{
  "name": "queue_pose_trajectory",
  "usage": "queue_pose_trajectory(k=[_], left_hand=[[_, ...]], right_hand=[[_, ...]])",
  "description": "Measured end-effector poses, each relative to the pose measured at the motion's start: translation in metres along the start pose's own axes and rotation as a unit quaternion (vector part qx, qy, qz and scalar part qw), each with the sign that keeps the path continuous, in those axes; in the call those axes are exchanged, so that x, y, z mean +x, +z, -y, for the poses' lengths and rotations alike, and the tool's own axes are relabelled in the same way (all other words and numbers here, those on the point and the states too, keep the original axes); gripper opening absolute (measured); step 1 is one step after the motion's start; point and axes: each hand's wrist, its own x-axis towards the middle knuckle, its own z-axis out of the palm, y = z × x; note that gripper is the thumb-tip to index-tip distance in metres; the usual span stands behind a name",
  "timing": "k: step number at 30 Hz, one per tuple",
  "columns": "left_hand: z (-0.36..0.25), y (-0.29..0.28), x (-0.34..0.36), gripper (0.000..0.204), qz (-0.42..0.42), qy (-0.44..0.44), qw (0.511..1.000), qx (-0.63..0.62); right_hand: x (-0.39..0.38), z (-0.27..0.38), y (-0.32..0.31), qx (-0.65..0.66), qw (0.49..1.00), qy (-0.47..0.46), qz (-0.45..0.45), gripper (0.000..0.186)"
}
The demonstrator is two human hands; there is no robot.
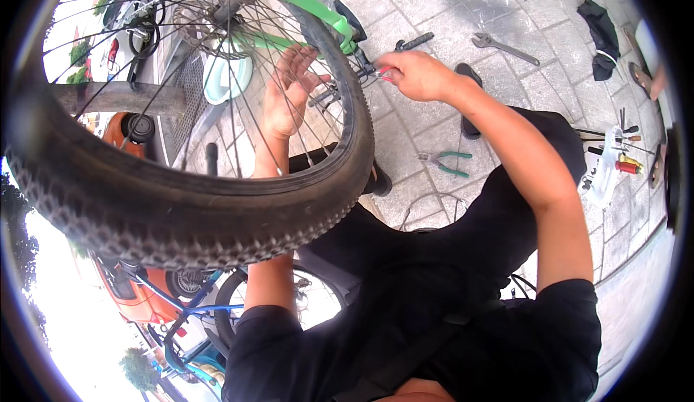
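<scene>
A bicycle wheel with a knobby black tire [217, 214] fills the upper left, beside a green bicycle frame [303, 4]. My left hand [288, 95] is behind the spokes, near the frame's lower green tube, with fingers apart and slightly bent. My right hand [414, 77] is closed on a red-handled tool [385, 72] at a dark fitting [361, 62] to the right of the tire. What the tool's tip touches is too small to tell.
An adjustable wrench [506, 48], green-handled pliers [447, 163] and a black cloth item [598, 37] lie on paving. A white tray [603, 178] with tools is at right, near another person's foot [658, 80]. A blue bicycle [181, 308] and orange vehicle [123, 293] appear lower left.
</scene>
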Motion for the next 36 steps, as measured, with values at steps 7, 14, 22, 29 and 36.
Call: queue_pose_trajectory(k=[7,14,22,29,36], left_hand=[[-0.001,-0.001,0.000,0.086,-0.003,-0.001,1.000,0.020],[-0.011,0.005,-0.008,0.085,-0.004,0.004,0.997,0.076],[-0.020,0.014,-0.010,0.103,-0.040,-0.035,0.997,0.048],[-0.013,0.008,-0.012,0.087,-0.027,0.007,0.997,0.076],[-0.017,0.011,-0.009,0.083,-0.019,-0.007,0.999,0.047]], right_hand=[[0.028,0.068,-0.045,0.426,0.858,0.268,0.108,0.038],[0.068,0.056,0.012,0.176,0.974,0.069,0.128,0.076],[0.089,0.063,-0.002,0.174,0.951,-0.001,0.255,0.065],[0.088,0.065,0.004,0.129,0.968,-0.016,0.213,0.059],[0.083,0.066,0.004,0.101,0.979,-0.035,0.174,0.062]])
